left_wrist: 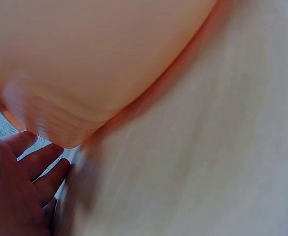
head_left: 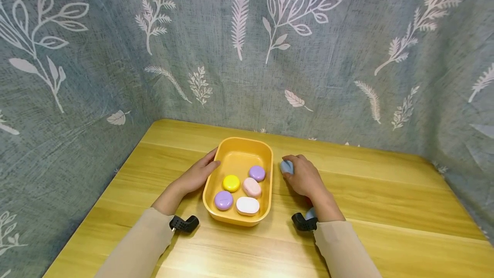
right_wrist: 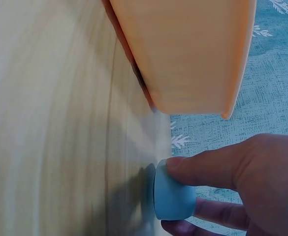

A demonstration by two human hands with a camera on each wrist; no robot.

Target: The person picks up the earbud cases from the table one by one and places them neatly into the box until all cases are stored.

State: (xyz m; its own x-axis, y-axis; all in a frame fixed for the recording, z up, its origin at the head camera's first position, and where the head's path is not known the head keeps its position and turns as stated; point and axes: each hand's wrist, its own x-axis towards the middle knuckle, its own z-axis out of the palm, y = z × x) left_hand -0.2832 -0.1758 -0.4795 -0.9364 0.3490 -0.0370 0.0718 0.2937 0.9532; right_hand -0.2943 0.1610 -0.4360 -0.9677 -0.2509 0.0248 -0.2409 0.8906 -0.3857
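A yellow-orange plastic tub (head_left: 241, 146) stands on the table, holding several smooth, rounded, soap-like pieces: two purple, a yellow piece (head_left: 231, 183), a pink piece (head_left: 252, 187) and a white oval piece (head_left: 248, 206). My left hand (head_left: 197, 175) grips the tub's left side, thumb at the rim. In the left wrist view its fingers (left_wrist: 45, 162) lie against the outer wall. To the right of the tub, my right hand (head_left: 305, 177) pinches a light blue soap-like block (right_wrist: 173, 194) between thumb and fingers. That block stands on edge, close over the tabletop.
Another blue piece (head_left: 311, 213) shows partly beside the right wrist, with a bit of red (head_left: 308, 200) just beyond it, both mostly hidden by the forearm. The wooden table (head_left: 386, 192) ends at a leaf-patterned curtain (head_left: 216, 80) behind and to the sides.
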